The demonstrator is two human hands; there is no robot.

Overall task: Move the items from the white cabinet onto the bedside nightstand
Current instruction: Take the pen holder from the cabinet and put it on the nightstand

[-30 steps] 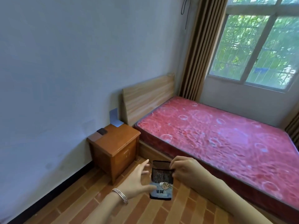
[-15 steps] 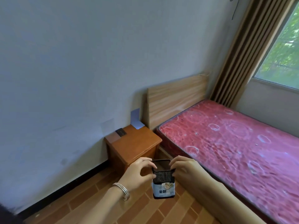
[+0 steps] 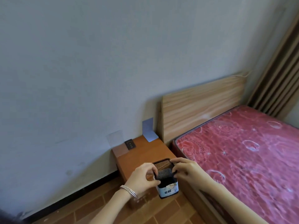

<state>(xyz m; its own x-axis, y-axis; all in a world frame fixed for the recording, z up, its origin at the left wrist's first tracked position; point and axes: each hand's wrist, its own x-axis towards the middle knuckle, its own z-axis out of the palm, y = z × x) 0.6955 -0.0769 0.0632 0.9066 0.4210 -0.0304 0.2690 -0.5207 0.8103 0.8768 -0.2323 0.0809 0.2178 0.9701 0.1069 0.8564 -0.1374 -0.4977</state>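
My left hand (image 3: 142, 177) and right hand (image 3: 186, 171) grip the mesh pot (image 3: 167, 188) at the near edge of the nightstand (image 3: 145, 154).
The left pinches its left wall, the right curls over its right rim; I can't tell if it touches the wood. Farther back, a black device (image 3: 130, 144) and a blue bookend (image 3: 149, 131) sit by the wall.
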